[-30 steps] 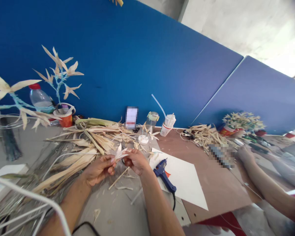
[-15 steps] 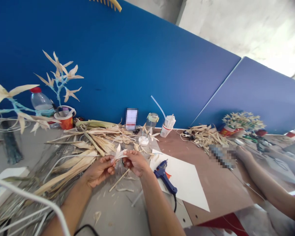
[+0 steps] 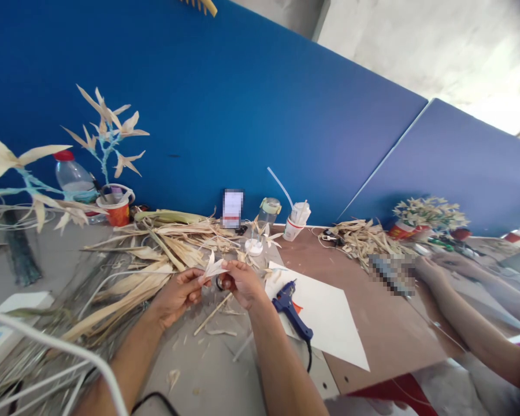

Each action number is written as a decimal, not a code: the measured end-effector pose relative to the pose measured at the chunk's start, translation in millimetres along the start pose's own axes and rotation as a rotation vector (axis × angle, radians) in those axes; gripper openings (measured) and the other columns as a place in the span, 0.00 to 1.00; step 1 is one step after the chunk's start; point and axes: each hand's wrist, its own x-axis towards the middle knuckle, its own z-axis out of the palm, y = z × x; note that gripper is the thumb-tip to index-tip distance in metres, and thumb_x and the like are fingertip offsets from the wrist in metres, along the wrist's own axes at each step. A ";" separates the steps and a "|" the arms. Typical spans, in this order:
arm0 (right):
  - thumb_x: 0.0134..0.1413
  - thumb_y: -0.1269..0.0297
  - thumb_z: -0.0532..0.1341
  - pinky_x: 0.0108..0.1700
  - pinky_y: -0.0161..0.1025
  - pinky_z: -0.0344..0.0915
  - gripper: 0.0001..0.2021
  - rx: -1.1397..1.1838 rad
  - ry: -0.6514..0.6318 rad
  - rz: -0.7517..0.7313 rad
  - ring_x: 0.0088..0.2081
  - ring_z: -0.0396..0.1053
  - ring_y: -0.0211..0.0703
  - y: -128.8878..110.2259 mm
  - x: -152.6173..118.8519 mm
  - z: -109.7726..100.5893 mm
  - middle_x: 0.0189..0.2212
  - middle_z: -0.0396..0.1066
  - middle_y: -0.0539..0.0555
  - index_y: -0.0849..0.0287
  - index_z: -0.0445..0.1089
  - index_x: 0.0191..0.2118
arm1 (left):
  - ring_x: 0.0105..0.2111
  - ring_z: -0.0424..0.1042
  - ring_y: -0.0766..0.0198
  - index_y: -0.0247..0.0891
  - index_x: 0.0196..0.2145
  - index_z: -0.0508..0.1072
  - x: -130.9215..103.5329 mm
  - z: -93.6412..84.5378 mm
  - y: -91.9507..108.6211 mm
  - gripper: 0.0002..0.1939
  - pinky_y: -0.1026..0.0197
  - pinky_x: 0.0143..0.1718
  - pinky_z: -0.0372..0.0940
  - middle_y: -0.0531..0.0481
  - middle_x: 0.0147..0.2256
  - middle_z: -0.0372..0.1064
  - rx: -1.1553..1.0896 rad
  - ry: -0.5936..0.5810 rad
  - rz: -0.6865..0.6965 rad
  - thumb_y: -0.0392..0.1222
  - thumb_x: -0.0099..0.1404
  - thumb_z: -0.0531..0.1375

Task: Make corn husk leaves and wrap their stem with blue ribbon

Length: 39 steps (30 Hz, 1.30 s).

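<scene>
Pale pieces of dried corn husk [image 3: 215,268], shaped like pointed petals, are held up between my two hands above the table. My left hand [image 3: 178,294] pinches their lower left end, fingers curled. From the other side, my right hand [image 3: 242,283] grips the right end between thumb and fingertips. A dark loop [image 3: 219,283] shows beneath the right fingers; I cannot make out what it belongs to. To the right of my right forearm, a blue glue gun [image 3: 292,312] lies on a white sheet [image 3: 338,323]. Long loose husks [image 3: 125,283] spread left of my hands.
Husk flowers on blue stems [image 3: 108,141] stand in a red cup [image 3: 119,212] at the left. A phone [image 3: 233,208], a clear bottle [image 3: 268,212] and a paper cup [image 3: 293,228] line the blue partition [image 3: 242,115]. At right are a co-worker's forearms [image 3: 472,323]. White tubing [image 3: 60,346] curves at front left.
Both hands, with the husk pieces between them, appear slightly further right and higher as the view shifts a little. The grip looks the same. At far right, a co-worker's hand has moved left.
</scene>
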 end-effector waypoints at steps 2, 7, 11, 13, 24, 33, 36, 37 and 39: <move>0.36 0.56 0.68 0.19 0.31 0.48 0.16 -0.010 0.008 -0.002 0.14 0.52 0.28 -1.1 -0.2 -1.1 0.11 0.62 0.45 0.60 0.64 0.17 | 0.15 0.54 0.80 0.33 0.27 0.72 0.0 -0.6 0.5 0.14 0.71 0.18 0.49 0.52 0.25 0.70 0.021 -0.010 0.002 0.44 0.49 0.69; 0.35 0.56 0.68 0.19 0.31 0.48 0.15 -0.034 0.025 -0.011 0.14 0.54 0.29 -4.7 -0.4 -3.4 0.12 0.64 0.46 0.60 0.65 0.16 | 0.15 0.54 0.80 0.33 0.25 0.70 2.5 -3.0 -0.3 0.14 0.71 0.18 0.46 0.54 0.22 0.67 0.060 -0.005 0.031 0.45 0.50 0.68; 0.35 0.57 0.68 0.20 0.31 0.47 0.15 -0.065 0.038 -0.030 0.14 0.54 0.29 -5.8 -0.2 -4.9 0.12 0.64 0.46 0.60 0.66 0.16 | 0.15 0.53 0.79 0.32 0.25 0.69 2.5 -2.9 -0.3 0.15 0.71 0.18 0.44 0.55 0.21 0.66 0.100 0.018 0.039 0.46 0.50 0.68; 0.35 0.57 0.68 0.20 0.31 0.47 0.15 -0.074 0.049 -0.035 0.14 0.54 0.29 -6.0 0.0 -5.5 0.12 0.64 0.46 0.60 0.65 0.15 | 0.15 0.52 0.78 0.32 0.24 0.69 1.7 -2.3 0.2 0.16 0.71 0.18 0.44 0.55 0.21 0.66 0.116 0.026 0.038 0.47 0.49 0.68; 0.33 0.59 0.68 0.20 0.32 0.48 0.13 -0.058 0.098 -0.071 0.16 0.53 0.29 -10.8 0.8 -9.4 0.13 0.63 0.46 0.60 0.65 0.16 | 0.15 0.52 0.76 0.33 0.23 0.70 1.3 -0.8 0.8 0.14 0.70 0.17 0.45 0.52 0.19 0.66 0.132 0.051 0.081 0.45 0.49 0.68; 0.36 0.58 0.66 0.19 0.31 0.49 0.12 0.052 0.243 -0.154 0.16 0.53 0.28 -12.6 6.9 -20.4 0.15 0.64 0.46 0.60 0.65 0.18 | 0.16 0.54 0.75 0.33 0.23 0.70 0.6 -2.4 3.8 0.15 0.70 0.18 0.45 0.52 0.20 0.66 0.186 0.105 0.102 0.47 0.48 0.69; 0.35 0.62 0.65 0.19 0.31 0.49 0.08 0.050 0.309 -0.207 0.16 0.55 0.28 -10.1 10.0 -22.7 0.21 0.67 0.46 0.60 0.69 0.25 | 0.16 0.54 0.76 0.33 0.23 0.70 1.1 -2.7 4.0 0.16 0.70 0.18 0.46 0.52 0.20 0.66 0.185 0.117 0.132 0.48 0.47 0.69; 0.35 0.64 0.64 0.20 0.31 0.49 0.08 0.036 0.326 -0.237 0.17 0.55 0.28 -9.3 11.0 -23.6 0.23 0.68 0.46 0.59 0.70 0.27 | 0.16 0.54 0.76 0.33 0.23 0.70 1.3 -2.8 4.3 0.16 0.70 0.18 0.47 0.52 0.19 0.67 0.176 0.128 0.144 0.47 0.47 0.69; 0.34 0.67 0.61 0.21 0.31 0.50 0.09 0.005 0.344 -0.288 0.18 0.56 0.29 -8.4 12.6 -25.5 0.23 0.68 0.46 0.59 0.71 0.28 | 0.16 0.54 0.76 0.33 0.23 0.69 1.6 -2.7 5.5 0.16 0.71 0.18 0.47 0.52 0.19 0.66 0.138 0.159 0.154 0.46 0.46 0.70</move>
